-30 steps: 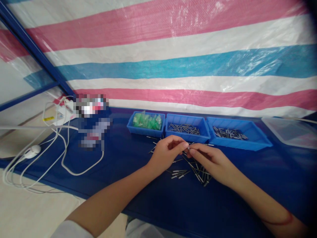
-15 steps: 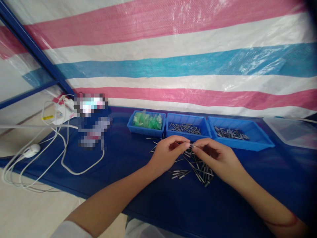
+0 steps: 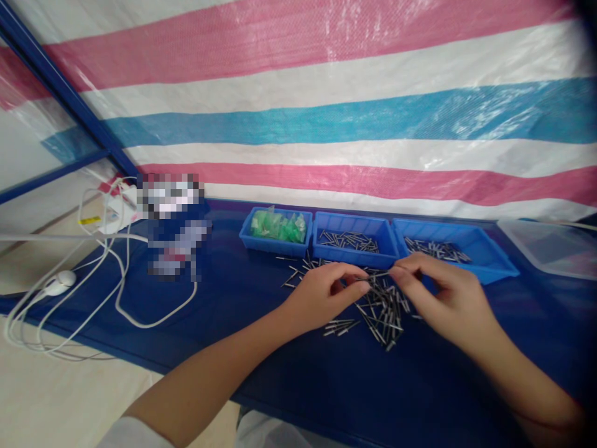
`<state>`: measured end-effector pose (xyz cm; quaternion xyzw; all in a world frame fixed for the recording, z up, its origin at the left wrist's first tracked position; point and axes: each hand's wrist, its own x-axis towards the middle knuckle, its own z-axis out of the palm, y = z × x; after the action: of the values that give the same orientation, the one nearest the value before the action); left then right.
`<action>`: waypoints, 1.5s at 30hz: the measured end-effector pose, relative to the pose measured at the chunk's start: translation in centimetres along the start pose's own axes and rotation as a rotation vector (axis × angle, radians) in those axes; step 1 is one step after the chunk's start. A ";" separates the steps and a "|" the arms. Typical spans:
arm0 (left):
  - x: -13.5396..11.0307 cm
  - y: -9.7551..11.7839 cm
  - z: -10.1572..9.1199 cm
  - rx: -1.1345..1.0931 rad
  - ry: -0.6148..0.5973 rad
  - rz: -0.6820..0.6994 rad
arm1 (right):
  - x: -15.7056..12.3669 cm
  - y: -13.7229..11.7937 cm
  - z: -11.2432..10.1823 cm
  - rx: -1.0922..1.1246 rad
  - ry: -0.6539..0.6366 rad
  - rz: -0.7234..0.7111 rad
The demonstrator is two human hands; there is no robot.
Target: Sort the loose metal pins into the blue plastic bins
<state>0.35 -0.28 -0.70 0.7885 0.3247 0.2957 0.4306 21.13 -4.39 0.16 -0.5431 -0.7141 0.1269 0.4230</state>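
While the bare right hand (image 3: 445, 298) pinches a thin silvery metal rivet (image 3: 381, 274), the bare left hand (image 3: 319, 297) curls just apart, its grip unclear; loose slender metal rivets (image 3: 383, 311) lie beneath and between them, blue plastic bins (image 3: 352, 254) beyond.

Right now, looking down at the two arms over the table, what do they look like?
They are a person's arms, not machine ones. The left hand and right hand are ungloved, and both forearms are bare. A pale sleeve covers the left arm higher up; a thin, dark reddish band crosses the right forearm, too blurred to identify.
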 end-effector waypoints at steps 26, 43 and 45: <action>-0.7 -0.6 1.7 0.330 0.215 0.200 | 0.1 -0.3 1.1 -0.209 -0.360 -0.333; -0.7 -1.0 1.7 -0.024 0.348 0.017 | -1.3 -1.4 5.0 -0.351 -0.329 -0.540; -0.7 -1.0 1.7 -0.009 0.340 0.017 | -1.2 -1.3 4.8 -0.360 -0.336 -0.521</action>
<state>0.94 -1.23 -2.42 0.7280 0.3849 0.4298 0.3704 16.77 -4.60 -2.45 -0.3801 -0.8992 -0.0256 0.2153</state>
